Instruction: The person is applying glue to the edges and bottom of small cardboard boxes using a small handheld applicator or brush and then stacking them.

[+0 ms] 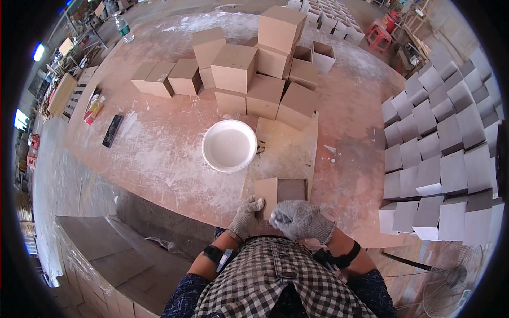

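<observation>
A small open brown box (280, 192) sits at the near edge of the worktable (159, 153), its dark inside facing up. My left hand (245, 216), in a grey knit glove, grips the box's left near corner. My right hand (300, 219), also gloved, rests against the box's near side with the fingers curled; whether it holds anything else is hidden. Just beyond the box a white bowl (229, 145) of white liquid stands next to a flat board (289, 146).
A stack of brown boxes (249, 69) fills the far middle of the table. Rows of white-grey boxes (440, 153) lie to the right. A bottle (124, 28), a black bar (112, 130) and a fan (450, 286) are around.
</observation>
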A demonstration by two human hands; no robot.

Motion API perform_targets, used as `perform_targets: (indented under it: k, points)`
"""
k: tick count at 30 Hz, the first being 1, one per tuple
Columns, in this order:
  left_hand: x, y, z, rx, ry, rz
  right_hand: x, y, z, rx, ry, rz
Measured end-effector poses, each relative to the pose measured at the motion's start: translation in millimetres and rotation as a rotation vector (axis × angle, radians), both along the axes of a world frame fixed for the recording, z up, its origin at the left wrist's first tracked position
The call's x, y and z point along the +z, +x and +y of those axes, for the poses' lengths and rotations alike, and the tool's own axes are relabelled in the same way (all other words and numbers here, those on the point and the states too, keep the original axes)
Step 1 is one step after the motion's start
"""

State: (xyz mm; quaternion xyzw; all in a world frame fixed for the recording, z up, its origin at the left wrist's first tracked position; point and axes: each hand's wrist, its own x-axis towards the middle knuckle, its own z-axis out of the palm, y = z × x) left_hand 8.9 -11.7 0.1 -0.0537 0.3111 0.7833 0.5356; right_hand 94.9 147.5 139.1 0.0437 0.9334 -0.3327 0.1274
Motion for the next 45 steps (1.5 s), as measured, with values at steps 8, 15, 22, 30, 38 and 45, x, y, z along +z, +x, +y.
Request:
perform_targets:
  k: [8,15,22,30,38,45]
  points:
    - [7,-5,4,-0.04,-0.047,0.022,-13,-34,30,-0.589,-0.167,0.081]
    - [-21,2,-1,0.054,0.102,-0.156,-23,-16,-5,-0.123,0.062,0.367]
    - [-8,1,1,0.039,0.069,-0.121,4,27,-15,0.238,0.441,0.329]
    - [-18,1,1,0.024,0.11,-0.101,-11,33,-4,-0.033,0.284,0.586]
    - [-8,0,-6,0.018,0.085,-0.006,-44,67,2,-0.034,0.45,0.445]
    - [0,0,0,-0.023,0.058,-0.09,-63,79,34,-0.419,0.111,0.405]
